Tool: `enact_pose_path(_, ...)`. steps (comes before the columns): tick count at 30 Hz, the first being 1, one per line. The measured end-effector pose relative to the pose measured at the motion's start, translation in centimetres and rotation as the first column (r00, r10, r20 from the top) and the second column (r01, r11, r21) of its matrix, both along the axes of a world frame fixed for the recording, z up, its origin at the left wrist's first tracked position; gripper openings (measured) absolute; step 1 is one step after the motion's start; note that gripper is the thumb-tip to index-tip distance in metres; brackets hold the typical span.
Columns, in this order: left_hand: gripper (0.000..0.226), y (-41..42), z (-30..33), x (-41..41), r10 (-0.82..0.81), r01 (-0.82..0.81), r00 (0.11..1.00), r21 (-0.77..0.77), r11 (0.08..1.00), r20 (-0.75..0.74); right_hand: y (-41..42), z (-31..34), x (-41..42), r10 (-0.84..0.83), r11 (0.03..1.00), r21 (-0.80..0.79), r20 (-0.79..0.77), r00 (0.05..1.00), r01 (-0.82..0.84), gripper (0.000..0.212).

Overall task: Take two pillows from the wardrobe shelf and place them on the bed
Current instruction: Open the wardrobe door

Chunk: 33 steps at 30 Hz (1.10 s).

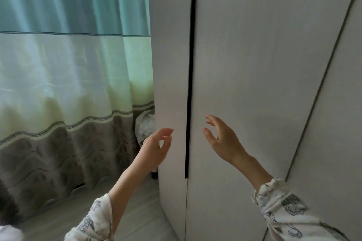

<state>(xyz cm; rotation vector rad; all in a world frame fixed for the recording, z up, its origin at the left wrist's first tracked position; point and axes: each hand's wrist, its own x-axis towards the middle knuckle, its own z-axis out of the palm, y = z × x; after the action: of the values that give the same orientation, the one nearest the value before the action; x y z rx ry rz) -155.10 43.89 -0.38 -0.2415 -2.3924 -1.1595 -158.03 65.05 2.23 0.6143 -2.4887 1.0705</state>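
- Wardrobe [254, 64]: pale grey, both doors closed. The shelf and the pillows are not visible from this view; they cannot be located behind the closed doors.
- Handle strip [190, 88]: a long, narrow black vertical strip at the meeting edge of the two doors. It runs between the two hands and extends well above them.
- Left hand [155, 147]: raised in front of the left door, just left of the handle strip. Fingers relaxed and slightly curved, thumb apart from them; nothing is held. Whether the fingertips touch the door surface cannot be told.
- Right hand [219, 137]: raised in front of the right door, just right of the handle strip. Fingers spread and gently curved toward the strip, thumb extended below them; nothing is held.
- Sleeves [284, 207]: white fabric with a grey printed pattern, pushed back on both forearms.
- Curtain [68, 55]: hangs left of the left hand, banded in teal, pale green and grey-brown, reaching down to the floor.
- Floor [137, 211]: light grey, below the left forearm.
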Motion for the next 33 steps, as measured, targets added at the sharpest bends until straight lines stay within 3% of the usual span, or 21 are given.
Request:
enact_pose_path(3,0.030,-1.5,1.3,-5.5,-0.056,0.056,0.998,-0.001,0.998,0.018,-2.0,0.6,-3.9,-0.069,0.993,0.093,-0.042,0.997,0.073,0.042)
enact_pose_path(6,0.038,-1.7,2.1,-10.4,-0.142,0.144,0.985,-0.006,0.990,0.101,-3.3,1.5,-7.2,-0.083,0.935,0.291,-0.378,0.922,0.204,0.037)
enact_pose_path(9,0.047,-1.3,2.1,-14.4,-0.213,0.211,0.960,0.033,0.977,0.180,-3.7,2.7,-10.9,-0.028,0.730,0.495,-0.668,0.743,0.472,0.033)
enact_pose_path(14,0.055,-0.3,3.1,-19.8,-0.256,0.204,0.940,0.228,0.952,0.227,-3.3,3.9,-14.6,-0.153,0.304,0.627,-0.711,0.686,0.717,0.052)
enact_pose_path(17,0.060,0.8,3.6,-22.0,-0.323,0.243,0.914,0.306,0.920,0.244,-2.8,3.1,-15.5,-0.155,0.189,0.642,-0.728,0.668,0.743,0.058)
enact_pose_path(21,0.060,2.3,3.8,-23.1,-0.420,0.326,0.890,0.392,0.860,0.180,-3.0,3.0,-15.7,-0.131,0.137,0.605,-0.773,0.620,0.784,0.059)
enact_pose_path(24,0.058,2.9,4.1,-23.7,-0.397,0.316,0.912,0.443,0.839,0.100,-3.2,3.1,-15.9,-0.128,0.110,0.613,-0.772,0.623,0.783,0.060)
enact_pose_path(33,0.051,1.2,5.3,-22.9,-0.388,0.303,0.913,0.431,0.850,0.124,-3.4,3.2,-15.7,-0.143,0.120,0.607,-0.772,0.619,0.786,0.059)
